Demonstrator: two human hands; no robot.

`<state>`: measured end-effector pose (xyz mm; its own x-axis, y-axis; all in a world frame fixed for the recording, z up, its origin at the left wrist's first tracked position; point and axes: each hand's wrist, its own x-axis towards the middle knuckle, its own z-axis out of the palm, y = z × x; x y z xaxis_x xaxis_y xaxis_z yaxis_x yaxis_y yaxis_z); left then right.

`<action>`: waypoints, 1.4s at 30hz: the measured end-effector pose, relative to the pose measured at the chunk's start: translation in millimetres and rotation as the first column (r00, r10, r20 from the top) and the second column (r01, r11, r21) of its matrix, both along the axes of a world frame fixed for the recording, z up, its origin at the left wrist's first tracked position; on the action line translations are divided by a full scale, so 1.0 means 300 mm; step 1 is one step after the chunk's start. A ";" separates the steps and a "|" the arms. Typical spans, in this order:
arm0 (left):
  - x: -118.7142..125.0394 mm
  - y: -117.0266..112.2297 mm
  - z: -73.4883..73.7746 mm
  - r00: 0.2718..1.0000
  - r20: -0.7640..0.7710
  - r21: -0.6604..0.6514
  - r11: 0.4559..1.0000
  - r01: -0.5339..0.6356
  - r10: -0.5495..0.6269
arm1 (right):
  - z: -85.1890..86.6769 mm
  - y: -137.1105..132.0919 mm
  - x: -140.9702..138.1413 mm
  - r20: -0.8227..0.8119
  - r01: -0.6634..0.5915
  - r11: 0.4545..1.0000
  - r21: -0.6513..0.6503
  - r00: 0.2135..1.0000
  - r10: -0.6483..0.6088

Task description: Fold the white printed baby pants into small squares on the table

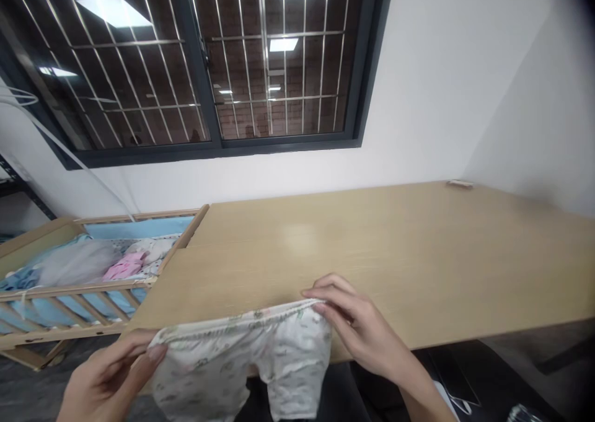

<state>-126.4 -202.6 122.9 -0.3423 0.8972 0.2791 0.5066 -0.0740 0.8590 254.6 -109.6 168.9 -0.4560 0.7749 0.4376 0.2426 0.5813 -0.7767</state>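
A pair of small white patterned pants (297, 360) with a gathered elastic waistband hangs between my hands at the table's front edge. My left hand (114, 372) pinches the left end of the waistband between thumb and fingers. At the right end, my right hand (356, 323) grips the band the same way, so the waist is stretched out sideways. Both legs of the pants hang down, their lower ends partly cut off by the bottom of the view.
The wooden table (372, 242) reaches back to the white wall. At left stands a wooden crib (83, 301) with blue lining, holding clothes and a pink cloth (125, 266). A small flat object (459, 184) lies at the table's far right. A barred window (218, 143) is behind.
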 end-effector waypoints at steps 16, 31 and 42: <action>0.115 0.701 -0.309 0.832 -0.512 -0.324 0.945 0.041 -0.212 | -0.441 0.612 -0.146 0.448 0.382 0.912 0.152 0.795 -0.408; 0.190 1.043 -0.350 0.670 -0.736 -0.360 0.897 -0.258 -0.102 | -0.537 1.008 -0.193 0.565 0.488 0.872 0.040 0.709 -0.423; 0.365 0.921 -0.140 0.682 -0.716 -0.323 0.936 -0.139 -0.146 | -0.539 1.092 -0.144 0.310 0.396 0.871 -0.290 0.900 -0.306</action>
<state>-16.9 73.8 80.9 -0.1583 0.9791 0.1276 0.9724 0.1321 0.1923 211.4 218.0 7.2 -0.1835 0.9826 0.0302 0.5897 0.1346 -0.7964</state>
